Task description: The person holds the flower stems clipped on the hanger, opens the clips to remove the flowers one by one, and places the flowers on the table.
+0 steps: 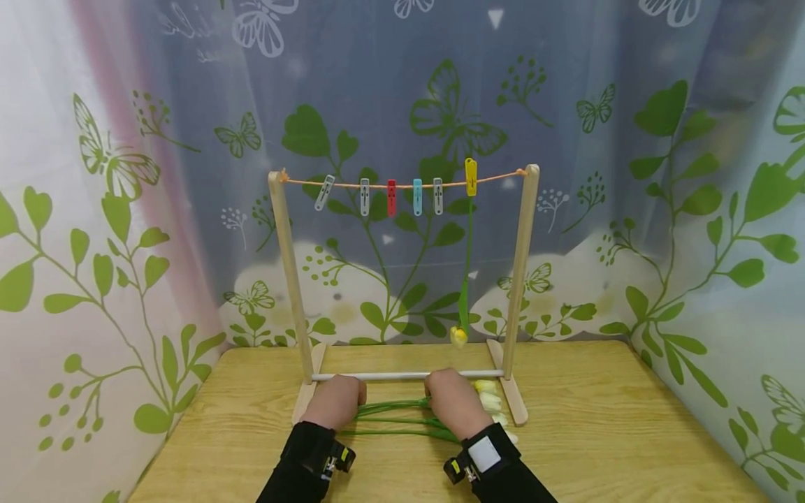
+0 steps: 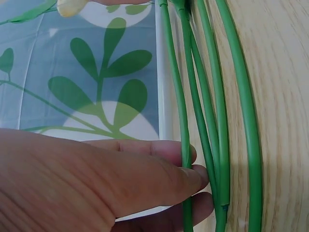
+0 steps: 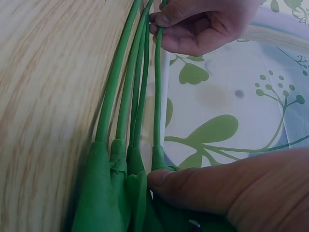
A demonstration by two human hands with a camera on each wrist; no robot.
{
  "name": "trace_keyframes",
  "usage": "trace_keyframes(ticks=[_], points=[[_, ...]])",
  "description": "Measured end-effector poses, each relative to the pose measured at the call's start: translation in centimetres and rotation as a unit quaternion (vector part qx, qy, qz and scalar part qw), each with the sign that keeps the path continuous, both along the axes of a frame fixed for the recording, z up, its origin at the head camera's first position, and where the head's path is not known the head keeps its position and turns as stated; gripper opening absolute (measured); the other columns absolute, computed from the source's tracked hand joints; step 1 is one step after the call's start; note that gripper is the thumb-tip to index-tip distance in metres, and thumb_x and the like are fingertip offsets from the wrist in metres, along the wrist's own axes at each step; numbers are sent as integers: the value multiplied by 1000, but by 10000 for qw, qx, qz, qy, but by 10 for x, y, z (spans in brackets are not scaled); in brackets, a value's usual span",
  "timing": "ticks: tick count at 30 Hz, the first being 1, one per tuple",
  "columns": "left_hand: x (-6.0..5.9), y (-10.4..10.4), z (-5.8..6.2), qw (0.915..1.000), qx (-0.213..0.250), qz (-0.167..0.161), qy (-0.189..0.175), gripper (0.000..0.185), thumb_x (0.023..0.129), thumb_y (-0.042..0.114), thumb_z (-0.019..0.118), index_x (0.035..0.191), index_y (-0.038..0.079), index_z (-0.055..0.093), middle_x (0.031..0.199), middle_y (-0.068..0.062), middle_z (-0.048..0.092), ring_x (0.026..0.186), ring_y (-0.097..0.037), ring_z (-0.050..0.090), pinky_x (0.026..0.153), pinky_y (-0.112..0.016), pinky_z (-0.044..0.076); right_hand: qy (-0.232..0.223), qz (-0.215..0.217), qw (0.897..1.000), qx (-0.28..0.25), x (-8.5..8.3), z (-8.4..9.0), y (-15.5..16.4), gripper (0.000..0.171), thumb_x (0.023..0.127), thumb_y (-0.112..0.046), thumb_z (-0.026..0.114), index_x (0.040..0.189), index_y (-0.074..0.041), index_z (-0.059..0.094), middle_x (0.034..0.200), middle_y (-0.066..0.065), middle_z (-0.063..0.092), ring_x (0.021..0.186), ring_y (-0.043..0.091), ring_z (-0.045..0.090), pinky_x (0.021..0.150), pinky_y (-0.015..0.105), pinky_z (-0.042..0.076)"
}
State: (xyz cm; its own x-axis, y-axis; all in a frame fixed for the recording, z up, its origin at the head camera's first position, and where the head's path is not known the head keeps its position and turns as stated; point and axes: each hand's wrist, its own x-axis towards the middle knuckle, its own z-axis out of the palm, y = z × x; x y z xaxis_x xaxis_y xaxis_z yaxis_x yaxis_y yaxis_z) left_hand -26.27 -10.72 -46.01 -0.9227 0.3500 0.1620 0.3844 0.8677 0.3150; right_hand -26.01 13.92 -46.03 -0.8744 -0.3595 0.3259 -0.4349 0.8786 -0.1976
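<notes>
A bundle of green stems [image 1: 396,418] lies flat on the wooden table [image 1: 597,433] at the lower centre of the head view, with pale yellow flower heads [image 1: 489,402] at its right end, just beside the foot of the rack. The left hand [image 1: 336,402] pinches one stem [image 2: 182,111] near its cut end, thumb and fingers closed round it (the left wrist view shows this plainly). The right hand [image 1: 454,402] presses its thumb [image 3: 193,186] against the leafy wrapping [image 3: 120,193] at the same stem's base; how its other fingers lie I cannot tell.

Just behind both hands runs the white lower bar [image 1: 402,376] of a small wooden drying rack [image 1: 286,279]. Across the rack's top, an orange string [image 1: 490,179] carries coloured clothespins [image 1: 391,197]; a yellow clothespin [image 1: 470,176] holds one hanging flower [image 1: 460,337] head down. A leaf-and-butterfly curtain [image 1: 692,209] fills the background.
</notes>
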Motion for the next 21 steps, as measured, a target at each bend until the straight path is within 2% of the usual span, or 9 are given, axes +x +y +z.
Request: trace_keyframes(ticks=[6, 12, 14, 17, 19, 21], points=[[-1, 1, 0, 10000, 18, 52, -34, 31, 99, -12, 62, 75, 6, 69, 70, 2, 43, 65, -14, 33, 60, -25, 25, -26, -29, 10000, 31, -1, -1, 0, 14, 85, 5, 87, 81, -6, 81, 80, 5, 79, 72, 21, 75, 61, 35, 63], [0, 0, -3, 9998, 160, -61, -73, 45, 93, -21, 57, 66, 14, 45, 71, 4, 26, 67, -14, 23, 65, -28, 16, -77, -6, 10000, -2, -1, -2, -1, 20, 85, 8, 85, 75, -8, 77, 73, 3, 76, 65, 15, 69, 55, 30, 56], [0, 0, -3, 9998, 156, -70, -97, 45, 92, -22, 57, 67, 13, 46, 71, 4, 27, 67, -14, 23, 65, -28, 16, -128, 13, 9999, -36, -1, -2, -1, 22, 86, 9, 84, 73, -8, 76, 72, 3, 75, 63, 14, 67, 54, 29, 53], [-1, 0, -4, 9998, 165, -72, -127, 37, 93, -21, 60, 70, 9, 61, 70, 2, 41, 67, -14, 33, 62, -27, 27, -181, 21, 9998, -33, -1, -1, -2, 19, 87, 8, 84, 76, -7, 79, 75, 4, 76, 66, 16, 70, 56, 30, 57], [-2, 0, -4, 9997, 158, -62, -170, 32, 94, -19, 62, 78, 6, 72, 74, 0, 56, 69, -14, 42, 63, -28, 40, -218, 13, 9998, -33, 0, -1, -2, 16, 87, 7, 85, 80, -6, 80, 78, 5, 78, 70, 18, 73, 60, 32, 61], [-3, -1, -4, 9996, 171, -52, -229, 30, 95, -19, 63, 84, 5, 77, 81, -3, 67, 72, -15, 51, 66, -32, 52, -204, -5, 9998, -17, 0, -1, -2, 14, 87, 6, 86, 81, -6, 81, 80, 5, 79, 72, 19, 74, 62, 33, 63]])
